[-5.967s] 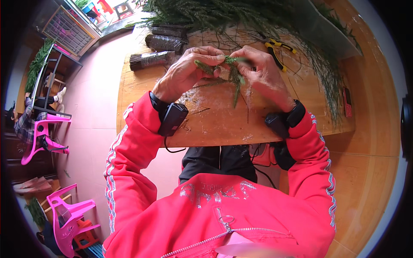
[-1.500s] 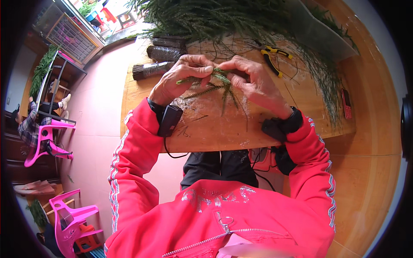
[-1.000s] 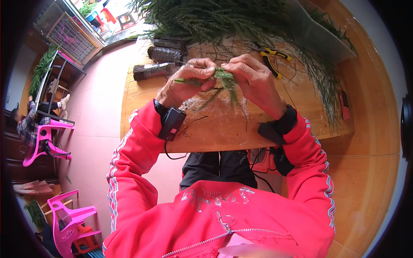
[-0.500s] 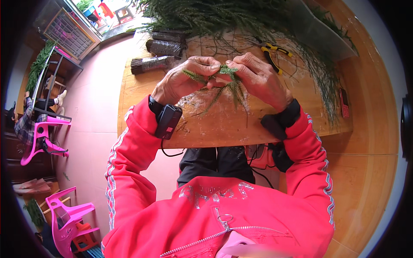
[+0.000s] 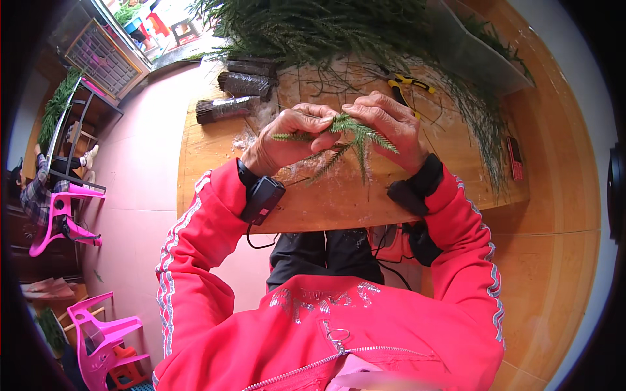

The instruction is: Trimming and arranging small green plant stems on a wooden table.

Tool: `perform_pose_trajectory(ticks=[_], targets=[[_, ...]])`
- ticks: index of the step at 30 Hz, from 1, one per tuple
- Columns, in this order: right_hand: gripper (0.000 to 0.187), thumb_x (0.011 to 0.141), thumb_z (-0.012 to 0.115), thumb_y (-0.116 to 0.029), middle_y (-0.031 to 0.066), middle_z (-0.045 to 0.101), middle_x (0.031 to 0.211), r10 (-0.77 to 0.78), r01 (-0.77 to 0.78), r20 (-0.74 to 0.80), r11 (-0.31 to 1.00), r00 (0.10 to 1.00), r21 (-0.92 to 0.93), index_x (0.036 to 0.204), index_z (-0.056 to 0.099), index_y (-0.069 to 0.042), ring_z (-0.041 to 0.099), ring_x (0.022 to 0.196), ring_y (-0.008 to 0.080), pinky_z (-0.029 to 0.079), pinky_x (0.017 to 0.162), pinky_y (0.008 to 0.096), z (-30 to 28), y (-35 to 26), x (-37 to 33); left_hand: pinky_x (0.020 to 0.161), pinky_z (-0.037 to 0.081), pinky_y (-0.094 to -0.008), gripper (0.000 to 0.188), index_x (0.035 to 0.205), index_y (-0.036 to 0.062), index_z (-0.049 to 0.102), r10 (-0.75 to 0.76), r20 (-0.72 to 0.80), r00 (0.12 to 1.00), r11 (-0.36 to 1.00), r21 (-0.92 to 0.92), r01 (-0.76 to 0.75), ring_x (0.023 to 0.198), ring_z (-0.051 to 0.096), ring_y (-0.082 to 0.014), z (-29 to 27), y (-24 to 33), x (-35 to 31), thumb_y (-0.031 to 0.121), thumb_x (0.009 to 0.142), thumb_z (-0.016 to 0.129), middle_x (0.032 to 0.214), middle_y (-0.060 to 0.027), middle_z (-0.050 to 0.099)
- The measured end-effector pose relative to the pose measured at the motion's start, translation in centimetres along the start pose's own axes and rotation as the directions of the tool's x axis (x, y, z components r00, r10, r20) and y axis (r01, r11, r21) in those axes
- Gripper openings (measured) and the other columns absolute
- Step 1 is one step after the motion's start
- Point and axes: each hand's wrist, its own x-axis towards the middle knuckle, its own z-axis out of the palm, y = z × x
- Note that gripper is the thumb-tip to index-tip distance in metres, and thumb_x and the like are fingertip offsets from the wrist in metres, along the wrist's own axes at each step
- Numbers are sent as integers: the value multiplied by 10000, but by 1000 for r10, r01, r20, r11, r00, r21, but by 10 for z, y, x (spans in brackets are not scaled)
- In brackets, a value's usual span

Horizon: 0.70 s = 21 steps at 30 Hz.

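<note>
Above the wooden table [image 5: 326, 208], both my hands work on one green artificial fir sprig [image 5: 360, 138]. My left hand [image 5: 293, 135] pinches its top between thumb and fingers, and one frond sticks out across that palm. Close beside it, my right hand [image 5: 393, 128] has its thumb and fingertips closed at the same top end. Several fronds fan downward and to the right from there. Whether a thin wire or stem lies between the fingertips is too small to tell.
Dark thin-stem bundles [image 5: 225, 109] in clear wrap lie left of my hands. Yellow-and-black pliers [image 5: 412, 83] lie beyond my right hand. A greenery heap [image 5: 313, 32] and a plastic bin [image 5: 479, 55] stand at the back, a red phone [image 5: 515, 158] right. A person [image 5: 38, 195] sits far left.
Both hands have come slightly nearer to me with the sprig. A frond that hung down now spreads right, across my right hand's fingers. The right fingers have shifted at the sprig's top.
</note>
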Motion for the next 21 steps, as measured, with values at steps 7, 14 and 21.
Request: perform_pose_trajectory(ticks=[7, 14, 21], targets=[[143, 808, 650, 2, 81, 638, 794, 273, -277, 51, 940, 961, 200, 951, 657, 1, 626, 722, 182, 489, 642, 282, 6, 3, -6, 670, 419, -245, 139, 976, -3, 637, 83, -222, 972, 960, 281, -18, 587, 451, -90, 1, 5, -1, 98, 890, 595, 687, -33, 548], [125, 868, 629, -45, 5, 619, 798, 730, -749, 273, 467, 627, 470, 985, 651, -4, 596, 772, 129, 465, 689, 251, 12, -2, -5, 567, 376, -223, 204, 996, -53, 634, 280, -243, 929, 775, 628, -69, 602, 463, -62, 21, 16, -1, 121, 889, 626, 687, 3, 550], [215, 884, 623, -70, 8, 607, 910, 678, -379, 497, -331, 541, 864, 1086, 614, 3, 567, 884, 104, 451, 786, 239, 17, -5, -11, 590, 376, -216, 179, 950, -37, 635, 371, -322, 871, 706, 707, -40, 618, 464, -55, 19, 8, 1, 133, 903, 610, 679, 12, 539]])
